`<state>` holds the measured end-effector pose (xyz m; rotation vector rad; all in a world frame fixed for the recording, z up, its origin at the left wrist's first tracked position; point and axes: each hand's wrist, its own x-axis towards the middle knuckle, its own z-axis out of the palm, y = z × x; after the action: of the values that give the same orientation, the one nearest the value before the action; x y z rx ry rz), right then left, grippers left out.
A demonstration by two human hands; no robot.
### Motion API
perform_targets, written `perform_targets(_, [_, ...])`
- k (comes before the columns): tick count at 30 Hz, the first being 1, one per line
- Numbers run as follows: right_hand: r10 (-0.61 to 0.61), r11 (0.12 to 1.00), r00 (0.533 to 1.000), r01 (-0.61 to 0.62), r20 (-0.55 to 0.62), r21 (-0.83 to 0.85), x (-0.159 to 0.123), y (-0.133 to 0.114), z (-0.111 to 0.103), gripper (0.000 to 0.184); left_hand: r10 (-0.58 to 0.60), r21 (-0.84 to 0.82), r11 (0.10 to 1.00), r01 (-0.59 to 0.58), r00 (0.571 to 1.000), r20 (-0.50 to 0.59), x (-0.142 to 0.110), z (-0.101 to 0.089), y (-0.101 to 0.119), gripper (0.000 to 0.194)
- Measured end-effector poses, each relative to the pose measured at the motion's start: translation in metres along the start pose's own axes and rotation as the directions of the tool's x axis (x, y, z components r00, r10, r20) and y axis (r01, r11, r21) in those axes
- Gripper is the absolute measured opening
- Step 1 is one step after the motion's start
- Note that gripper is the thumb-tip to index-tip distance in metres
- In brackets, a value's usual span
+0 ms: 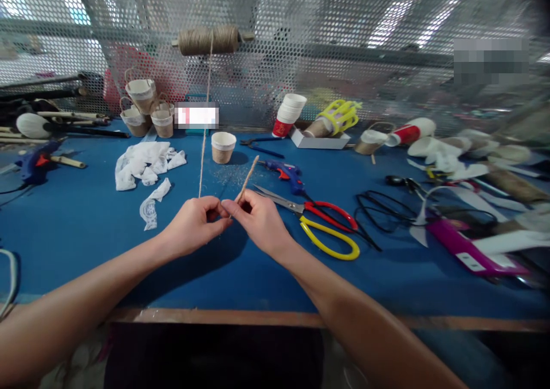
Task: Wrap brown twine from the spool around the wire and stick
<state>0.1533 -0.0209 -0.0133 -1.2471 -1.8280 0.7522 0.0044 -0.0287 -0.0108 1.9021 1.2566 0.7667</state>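
Jute twine (204,148) runs down from a spool (208,40) on the mesh wall into my left hand (197,220), whose fingers are closed on it. My right hand (258,217) pinches the twine too, and a doubled or twisted end (248,177) sticks up from it. The fingertips of both hands almost meet above the blue table. Just beyond them stands a small burlap-wrapped cup (223,148) with a white rim. Scissors (318,217) with one red and one yellow handle lie beside my right hand, and a blue glue gun (287,174) rests behind them.
White lace pieces (144,162) lie to the left, with handled burlap baskets (148,111) behind. Pliers (262,146) and stacked paper cups (290,114) are at the back. A purple power strip (468,246) and black cables (387,208) occupy the right; another glue gun (36,162) lies far left.
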Motion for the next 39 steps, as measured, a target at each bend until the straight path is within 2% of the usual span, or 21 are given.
perform_targets(2, [-0.008,0.999,1.000,0.006,0.028,0.045,-0.0005,-0.0004,-0.0008,0.029,-0.005,-0.047,0.999,0.007,1.000,0.024,0.0000,0.0001,-0.0003,0.017])
perform_targets(6, [-0.067,0.979,0.986,0.035,0.155,0.200,-0.0008,-0.0011,-0.0047,0.024,-0.024,-0.153,0.987,0.040,0.994,0.108,0.0005,-0.0022,0.0027,0.019])
perform_targets(8, [-0.060,0.976,0.982,0.020,0.182,0.215,-0.0004,-0.0003,-0.0063,0.023,-0.035,-0.173,0.983,0.056,0.992,0.123,0.0014,-0.0036,0.0040,0.019])
perform_targets(11, [-0.011,0.984,0.988,-0.016,0.154,0.177,0.0010,0.0020,-0.0069,0.026,-0.051,-0.162,0.984,0.069,0.992,0.116,0.0029,-0.0051,0.0034,0.017])
perform_targets(16, [0.022,0.986,0.993,-0.041,0.116,0.161,0.0024,0.0035,-0.0063,0.029,-0.019,-0.112,0.993,0.027,0.997,0.078,0.0026,-0.0061,0.0019,0.015])
perform_targets(25, [0.048,0.985,0.993,-0.065,0.110,0.158,0.0018,0.0005,-0.0048,0.032,-0.013,-0.154,0.988,0.020,0.999,0.051,0.0005,-0.0035,0.0041,0.019])
perform_targets(32, [-0.009,0.937,0.970,-0.076,0.242,0.342,0.0020,-0.0013,-0.0085,0.027,-0.034,-0.261,0.963,0.068,0.991,0.132,0.0018,-0.0059,0.0050,0.018])
perform_targets(39, [0.012,0.978,0.985,-0.048,0.172,0.205,0.0024,0.0026,-0.0072,0.031,-0.033,-0.210,0.976,0.064,0.988,0.150,0.0015,-0.0070,0.0052,0.015])
